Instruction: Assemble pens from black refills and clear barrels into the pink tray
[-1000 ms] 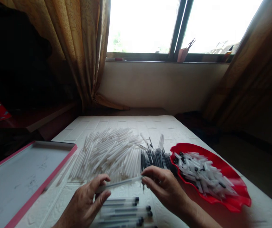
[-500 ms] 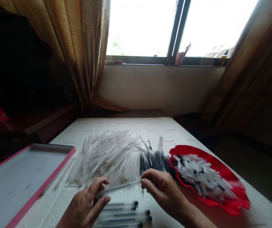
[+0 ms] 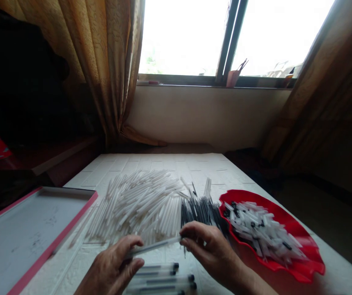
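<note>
Whitish tube (image 3: 159, 246), crosswise, right end higher, gripped by left fingers (image 3: 133, 240) and right fingers (image 3: 196, 228).

Thin translucent plastic tube (image 3: 158, 246): blurred, tip hidden by right hand (image 3: 211, 248). White, pink-rimmed rectangular tray (image 3: 25, 229) cut off left.

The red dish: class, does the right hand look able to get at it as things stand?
Probably yes: the right hand is near the red dish, with nothing tall seen between, though it's occupied at the clear tube's end.
</note>
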Action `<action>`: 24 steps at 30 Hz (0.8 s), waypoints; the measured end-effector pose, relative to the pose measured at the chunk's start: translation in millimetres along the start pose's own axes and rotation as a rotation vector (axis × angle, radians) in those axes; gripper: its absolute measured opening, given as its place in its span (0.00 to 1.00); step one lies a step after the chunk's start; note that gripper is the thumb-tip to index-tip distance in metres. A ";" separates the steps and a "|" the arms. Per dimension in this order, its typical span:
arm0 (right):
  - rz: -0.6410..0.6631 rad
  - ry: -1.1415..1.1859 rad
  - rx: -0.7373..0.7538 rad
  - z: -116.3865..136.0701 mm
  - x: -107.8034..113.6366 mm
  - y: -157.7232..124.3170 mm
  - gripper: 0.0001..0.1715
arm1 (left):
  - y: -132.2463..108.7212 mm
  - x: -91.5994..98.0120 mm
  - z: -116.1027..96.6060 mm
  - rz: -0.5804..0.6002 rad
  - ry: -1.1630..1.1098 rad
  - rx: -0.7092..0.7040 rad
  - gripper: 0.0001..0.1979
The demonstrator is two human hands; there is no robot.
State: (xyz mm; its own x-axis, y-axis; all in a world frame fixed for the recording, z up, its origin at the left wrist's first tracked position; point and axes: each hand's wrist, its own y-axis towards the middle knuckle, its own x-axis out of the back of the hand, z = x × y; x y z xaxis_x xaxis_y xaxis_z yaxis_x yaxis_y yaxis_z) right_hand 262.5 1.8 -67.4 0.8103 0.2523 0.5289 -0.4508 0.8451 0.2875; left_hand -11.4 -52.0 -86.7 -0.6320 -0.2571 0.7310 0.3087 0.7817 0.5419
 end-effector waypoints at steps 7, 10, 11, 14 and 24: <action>-0.097 -0.081 -0.064 0.8 23.6 4.5 0.11 | 2.1 2.0 -1.2 -0.072 0.023 0.002 0.10; -0.201 -0.329 -0.142 0.0 54.1 5.7 0.13 | 3.9 3.1 -3.0 -0.051 0.035 -0.016 0.10; -0.226 -0.422 -0.181 -0.9 65.5 5.2 0.13 | 4.8 3.3 -4.0 -0.042 0.036 -0.028 0.10; -0.241 -0.622 -0.316 -7.0 96.6 1.0 0.14 | 8.4 3.5 -7.5 -0.009 0.030 -0.043 0.09; -0.195 -0.792 -0.447 -14.2 115.9 -5.8 0.16 | 11.3 3.5 -12.0 0.031 0.010 -0.057 0.10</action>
State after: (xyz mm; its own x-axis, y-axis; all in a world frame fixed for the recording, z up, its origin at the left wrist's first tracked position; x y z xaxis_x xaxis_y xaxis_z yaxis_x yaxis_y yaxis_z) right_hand 364.3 32.9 -19.2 0.2906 -0.1696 0.9417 -0.0140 0.9833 0.1814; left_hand -1.6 -50.9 -73.0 -0.6143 -0.2396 0.7518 0.3684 0.7555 0.5418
